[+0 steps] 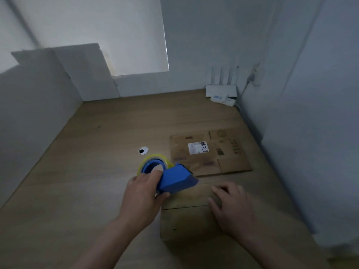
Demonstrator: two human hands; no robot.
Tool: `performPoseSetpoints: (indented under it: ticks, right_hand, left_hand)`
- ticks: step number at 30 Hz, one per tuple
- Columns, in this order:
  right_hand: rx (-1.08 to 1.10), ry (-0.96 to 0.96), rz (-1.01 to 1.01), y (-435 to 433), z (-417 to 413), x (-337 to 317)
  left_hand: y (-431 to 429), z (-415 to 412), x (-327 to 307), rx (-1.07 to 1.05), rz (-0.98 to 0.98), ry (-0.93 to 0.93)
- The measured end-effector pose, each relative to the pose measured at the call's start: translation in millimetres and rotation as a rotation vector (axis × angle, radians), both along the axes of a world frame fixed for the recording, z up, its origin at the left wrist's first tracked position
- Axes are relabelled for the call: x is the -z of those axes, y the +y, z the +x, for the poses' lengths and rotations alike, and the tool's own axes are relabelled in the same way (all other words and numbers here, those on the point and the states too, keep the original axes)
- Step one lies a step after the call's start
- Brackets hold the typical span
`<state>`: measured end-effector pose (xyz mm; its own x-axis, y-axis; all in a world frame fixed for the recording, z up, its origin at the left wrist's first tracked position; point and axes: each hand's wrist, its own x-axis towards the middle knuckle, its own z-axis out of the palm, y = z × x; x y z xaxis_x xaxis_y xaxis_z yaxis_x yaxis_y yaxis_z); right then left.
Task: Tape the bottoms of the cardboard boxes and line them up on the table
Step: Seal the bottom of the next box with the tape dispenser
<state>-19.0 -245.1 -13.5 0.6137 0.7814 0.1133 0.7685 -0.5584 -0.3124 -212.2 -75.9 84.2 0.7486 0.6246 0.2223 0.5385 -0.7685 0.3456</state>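
my left hand [142, 193] grips a blue tape holder [175, 179], with my fingers curled round it. a roll of yellowish tape [144, 162] sits in the holder, on the side away from me. the holder's front tip is at the far edge of a brown cardboard box [186, 220]. that box is right in front of me, under my right hand [233, 206]. my right hand is open and rests flat on top of it. the picture is blurry here, so i cannot tell if tape is on the box. past my right hand, a second cardboard box [209, 152] lies flat on the wooden table [87, 171], with a white sticker [198, 148] on it. just past my left hand is a small round hole [143, 150] in the table.
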Motion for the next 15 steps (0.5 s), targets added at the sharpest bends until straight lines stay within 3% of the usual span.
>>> performPoseSetpoints:
  ticks: [7, 11, 15]
  right_hand:
    - [0.017, 0.154, 0.096, -5.5, 0.9, -2.0]
    - [0.044, 0.323, 0.242, -9.8, 0.7, -5.9]
    - [0.011, 0.331, 0.256, -8.1, 1.4, -5.5]
  left_hand:
    - [-27.3, 19.2, 22.2, 0.074, -0.044, 0.237]
    - [-28.1, 21.4, 24.2, 0.076, -0.006, 0.276]
    - [-25.7, 20.7, 25.0, 0.106, 0.004, 0.298]
